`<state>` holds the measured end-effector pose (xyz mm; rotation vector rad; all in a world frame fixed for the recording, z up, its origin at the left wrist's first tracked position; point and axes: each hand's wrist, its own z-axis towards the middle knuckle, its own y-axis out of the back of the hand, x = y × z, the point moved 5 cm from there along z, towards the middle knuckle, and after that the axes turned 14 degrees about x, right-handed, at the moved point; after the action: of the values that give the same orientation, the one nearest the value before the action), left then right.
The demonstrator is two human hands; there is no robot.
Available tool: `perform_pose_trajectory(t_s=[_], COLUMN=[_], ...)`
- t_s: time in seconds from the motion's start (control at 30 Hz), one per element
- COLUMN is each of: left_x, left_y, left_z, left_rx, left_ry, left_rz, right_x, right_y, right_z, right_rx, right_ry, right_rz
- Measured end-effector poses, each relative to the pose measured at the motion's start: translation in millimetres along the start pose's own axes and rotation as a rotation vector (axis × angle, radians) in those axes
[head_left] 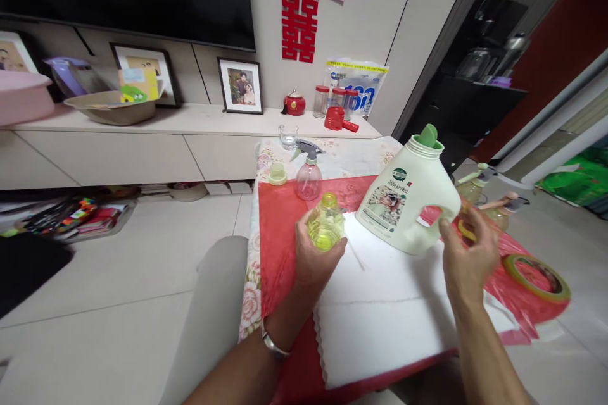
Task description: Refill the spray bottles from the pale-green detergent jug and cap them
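My left hand [318, 253] is wrapped round a clear yellow bottle [327, 228], upright with liquid inside and no cap on its neck. My right hand [470, 253] is at the handle side of a pale green detergent jug [403, 196]. Its thumb tip meets or overlaps the handle's edge, thumb and fingers apart; no fingers show through the handle hole. A green spout [428, 135] shows in the jug's mouth. Behind the yellow bottle stands a pink spray bottle [308, 180] with a grey trigger head. A pale yellow-green cap [277, 174] lies beside it.
White paper [380, 329] and red plastic sheet [275, 253] cover the floral-clothed table. A tape roll [536, 277] lies at right, near pump bottles [470, 186]. A glass cup [288, 136] stands at the back. Behind, a cabinet holds jars, a red scoop [335, 118] and picture frames.
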<state>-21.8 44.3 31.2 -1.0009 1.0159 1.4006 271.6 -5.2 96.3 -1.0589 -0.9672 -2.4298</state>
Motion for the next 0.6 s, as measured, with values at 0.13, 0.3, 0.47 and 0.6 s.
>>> perform_pose_trajectory(t_s=[0.13,0.3,0.47,0.6], left_x=[-2,-2,-8,-14], left_y=[6.2,8.7,7.9,6.7], left_z=[0,0,0,-2], left_rx=[-0.074,-0.110,-0.138,-0.144], left_ry=[-0.010,-0.049,-0.181,-0.228], left_rz=[0.019,0.083,0.145,0.167], right_x=[33,64,72,74], right_y=[-20,-106,-170,-187], right_z=[-28,-33,-32,-36], right_rx=[0.210,0.762,0.983,1.041], right_ry=[0.130,0.169,0.054,-0.024], right_rz=[-0.035,-0.226,-0.492,-0.581])
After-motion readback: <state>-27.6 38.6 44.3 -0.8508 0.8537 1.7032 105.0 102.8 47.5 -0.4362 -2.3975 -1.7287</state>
